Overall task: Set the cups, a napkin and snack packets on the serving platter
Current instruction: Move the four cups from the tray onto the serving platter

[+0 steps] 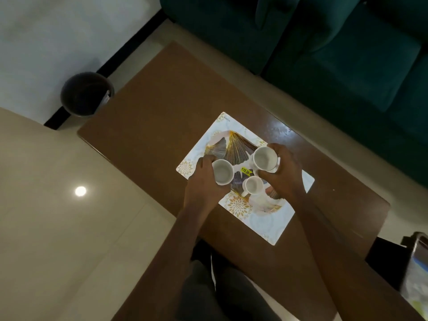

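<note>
A flat rectangular serving platter (231, 128) with a white and gold leaf pattern lies on the brown table. My left hand (203, 179) grips a white cup (222, 171) over the platter's left part. My right hand (283, 172) holds a larger-looking white cup (264, 158) over its middle. A third white cup (252, 185) stands free on the platter between my hands, its handle pointing toward me. A yellow price sticker (245, 171) sits on the platter between the cups. No napkin or snack packets can be made out for certain.
The brown wooden table (162, 107) stretches left and far of the platter. A dark round bin (86, 93) stands on the floor beyond its left corner. A teal sofa (335, 42) runs behind. A blurred pale object (416, 274) sits at the right edge.
</note>
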